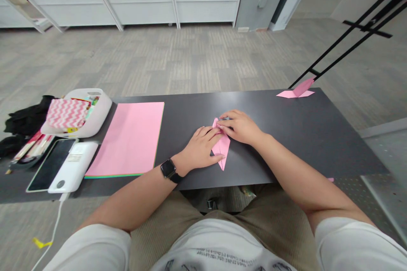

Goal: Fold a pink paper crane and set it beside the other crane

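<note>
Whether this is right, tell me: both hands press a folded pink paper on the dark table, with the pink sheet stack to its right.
Wrong side: the head view shows the pink sheet stack left of the folded pink paper. The left hand and right hand do press it on the dark table.

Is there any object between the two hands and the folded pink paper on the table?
Nothing visible. The left hand and the right hand both rest directly on the folded pink paper.
</note>
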### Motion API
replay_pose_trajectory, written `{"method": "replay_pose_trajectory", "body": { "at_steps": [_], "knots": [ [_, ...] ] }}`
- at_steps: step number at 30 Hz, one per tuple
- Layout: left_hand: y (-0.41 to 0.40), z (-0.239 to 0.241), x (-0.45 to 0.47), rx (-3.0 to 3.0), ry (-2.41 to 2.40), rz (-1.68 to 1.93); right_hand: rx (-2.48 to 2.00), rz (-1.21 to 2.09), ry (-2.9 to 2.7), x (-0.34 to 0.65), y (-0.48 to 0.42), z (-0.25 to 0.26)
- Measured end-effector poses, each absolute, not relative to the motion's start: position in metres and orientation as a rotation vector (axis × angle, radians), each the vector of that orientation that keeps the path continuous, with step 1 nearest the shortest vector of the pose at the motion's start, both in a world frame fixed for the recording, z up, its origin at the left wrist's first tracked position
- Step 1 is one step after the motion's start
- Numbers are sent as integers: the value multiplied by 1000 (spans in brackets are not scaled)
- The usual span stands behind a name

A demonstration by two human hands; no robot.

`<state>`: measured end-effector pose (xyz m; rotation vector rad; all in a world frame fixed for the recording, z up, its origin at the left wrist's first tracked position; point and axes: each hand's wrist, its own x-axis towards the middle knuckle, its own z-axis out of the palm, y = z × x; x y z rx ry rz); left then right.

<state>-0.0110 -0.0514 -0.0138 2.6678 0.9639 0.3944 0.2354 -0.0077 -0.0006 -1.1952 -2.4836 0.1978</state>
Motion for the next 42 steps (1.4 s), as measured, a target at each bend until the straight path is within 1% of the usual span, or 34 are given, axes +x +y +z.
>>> {"method": "replay_pose_trajectory", "body": {
  "at_steps": [6, 24, 31, 38, 42],
  "knots": [
    [-50, -17, -10, 2699, 956, 340, -1229, 197, -2446, 237, -7, -21],
    [-49, -20, -11, 2663, 960, 359, -1374, 18, -2407, 225, 0, -33],
    [-49, -21, -11, 2657, 962, 402, -1329, 146, -2292, 230, 2, -34],
    [-49, -19, -10, 2671, 964, 412, -1351, 142, -2329, 231, 1, -41],
    [-49, -17, -10, 2656, 953, 429, -1301, 226, -2274, 235, 3, -37]
  ]
}}
